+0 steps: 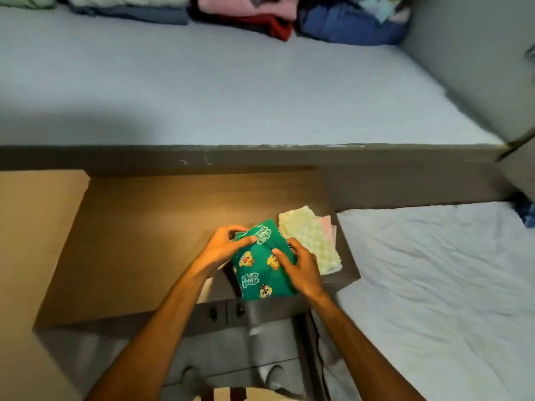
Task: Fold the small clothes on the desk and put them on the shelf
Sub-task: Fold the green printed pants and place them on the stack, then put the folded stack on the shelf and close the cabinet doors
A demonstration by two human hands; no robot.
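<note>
A small green garment (256, 277) printed with cartoon chipmunks lies near the front right of the brown desk (139, 241). My left hand (224, 244) pinches its upper left edge. My right hand (298, 264) presses and grips its right side. Just to the right lies a pale yellow checked cloth (311, 238) over a pink piece (327, 224), folded flat. Above the desk runs a wide shelf (231, 91) with a light blue surface.
Folded clothes line the back of the shelf: a pink and red stack (254, 15), a blue pile (350, 27), a grey-blue stack (130, 10). A bed with a white sheet (434, 285) lies right of the desk. A grey wall (477, 68) closes the shelf's right end.
</note>
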